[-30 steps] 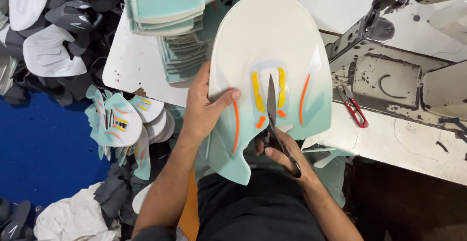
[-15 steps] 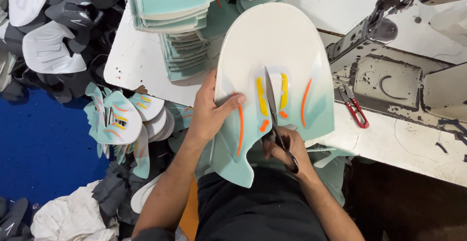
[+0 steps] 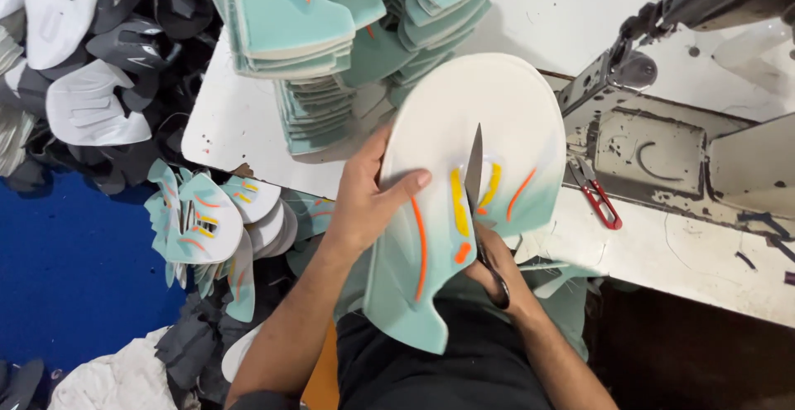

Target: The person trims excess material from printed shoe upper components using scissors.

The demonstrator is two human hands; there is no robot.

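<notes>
Scissors laid against a mint and white cut panel

Piles of grey and white shaped pieces [image 3: 79, 87] are seen at the far left, beyond the left edge of the white worktable [image 3: 240, 128], over a blue floor [image 3: 58, 269]. Just below the table's near-left corner, a loose heap of mint pieces with orange and yellow marks [image 3: 211, 228] is gathered. On the table's far-left part, tall stacks of mint panels [image 3: 331, 37] are piled, reaching the top of the view.

The left hand [image 3: 368, 203] is closed on the left edge of a large panel [image 3: 489, 120], white at its rounded top and mint toward its lower end; the thumb is pressed across the panel's face and the fingers are wrapped behind it. The panel is held tilted above the near edge of the table, in front of the person's dark shirt [image 3: 431, 360], and is marked with orange and yellow strokes.

The right hand [image 3: 493, 265] is clenched around the handles of a pair of scissors [image 3: 474, 182], mostly hidden under the panel's lower right part. The blades are laid upright against the panel's middle, between the yellow strokes, and appear nearly closed.

To the right, small red-handled snips [image 3: 598, 199] are lying on the table beside the base of a sewing machine [image 3: 687, 153], which occupies the table's far-right part
</notes>
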